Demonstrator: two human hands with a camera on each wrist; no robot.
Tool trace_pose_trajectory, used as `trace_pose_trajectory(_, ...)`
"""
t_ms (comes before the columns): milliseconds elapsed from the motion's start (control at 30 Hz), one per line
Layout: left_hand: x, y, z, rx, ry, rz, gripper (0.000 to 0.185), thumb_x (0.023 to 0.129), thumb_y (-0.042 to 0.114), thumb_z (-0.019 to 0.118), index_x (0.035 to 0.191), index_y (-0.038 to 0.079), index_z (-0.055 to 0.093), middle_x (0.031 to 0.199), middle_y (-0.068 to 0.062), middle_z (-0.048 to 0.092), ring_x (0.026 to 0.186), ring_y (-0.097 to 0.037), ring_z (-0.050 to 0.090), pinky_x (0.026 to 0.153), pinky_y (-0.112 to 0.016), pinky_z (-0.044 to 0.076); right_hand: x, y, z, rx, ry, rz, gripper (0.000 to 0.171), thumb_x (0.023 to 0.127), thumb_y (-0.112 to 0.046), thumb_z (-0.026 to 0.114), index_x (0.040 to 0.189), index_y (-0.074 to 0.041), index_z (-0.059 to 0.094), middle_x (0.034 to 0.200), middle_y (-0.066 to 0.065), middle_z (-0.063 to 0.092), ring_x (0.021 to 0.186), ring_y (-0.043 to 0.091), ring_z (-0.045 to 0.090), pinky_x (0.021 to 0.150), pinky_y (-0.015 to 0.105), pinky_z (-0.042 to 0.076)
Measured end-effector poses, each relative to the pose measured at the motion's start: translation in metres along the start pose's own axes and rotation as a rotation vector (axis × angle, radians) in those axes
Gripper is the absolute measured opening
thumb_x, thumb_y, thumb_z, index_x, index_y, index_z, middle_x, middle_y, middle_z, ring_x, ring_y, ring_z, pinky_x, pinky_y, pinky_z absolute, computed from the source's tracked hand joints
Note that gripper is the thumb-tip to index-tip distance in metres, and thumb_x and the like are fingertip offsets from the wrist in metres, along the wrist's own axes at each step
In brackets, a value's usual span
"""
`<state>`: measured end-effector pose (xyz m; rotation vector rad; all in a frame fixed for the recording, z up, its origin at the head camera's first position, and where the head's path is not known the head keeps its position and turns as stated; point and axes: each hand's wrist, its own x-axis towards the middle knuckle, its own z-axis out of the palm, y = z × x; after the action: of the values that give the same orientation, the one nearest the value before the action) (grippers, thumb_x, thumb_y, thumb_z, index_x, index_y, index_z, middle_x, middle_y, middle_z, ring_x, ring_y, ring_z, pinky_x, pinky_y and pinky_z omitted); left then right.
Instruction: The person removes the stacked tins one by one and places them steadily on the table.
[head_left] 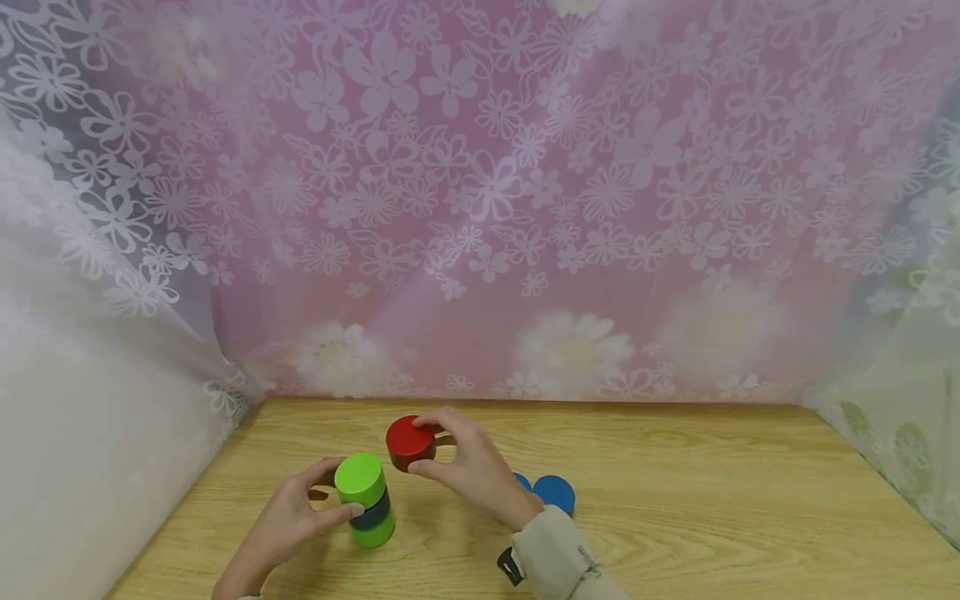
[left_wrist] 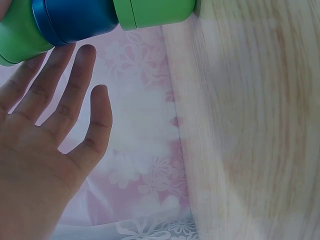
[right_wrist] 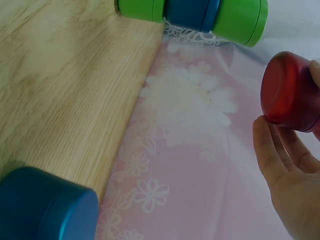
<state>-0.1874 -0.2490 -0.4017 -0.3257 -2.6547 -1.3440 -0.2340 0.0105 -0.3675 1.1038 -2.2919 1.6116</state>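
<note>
Right hand has its grip pinched around the red puck, held just above the table. Left hand grips the green-blue-green stack standing next to it, fingers curled round its sides.

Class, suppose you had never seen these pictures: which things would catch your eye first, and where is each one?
First comes the red cylinder, pinched in the right hand just above the wooden table. Beside it, near the table's left front, stands a stack of a green block, a blue one and a green one, steadied by the left hand. Behind everything hangs a pink flowered curtain.
</note>
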Motion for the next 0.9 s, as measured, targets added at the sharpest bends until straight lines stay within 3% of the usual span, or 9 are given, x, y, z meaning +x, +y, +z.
trace_pose_trajectory(900, 0.0, 0.0, -0.001, 0.01, -0.006, -0.005, 0.055, 0.082, 0.019, 0.087, 0.129, 0.001, 0.065, 0.109, -0.003, 0.07, 0.1, -0.024, 0.063, 0.084, -0.045, 0.051, -0.022, 0.013, -0.037, -0.05, 0.042, 0.023, 0.048, 0.083, 0.002, 0.082, 0.127, -0.001, 0.062, 0.128, 0.009, 0.063, 0.112, 0.026, 0.061, 0.089, 0.032, 0.055)
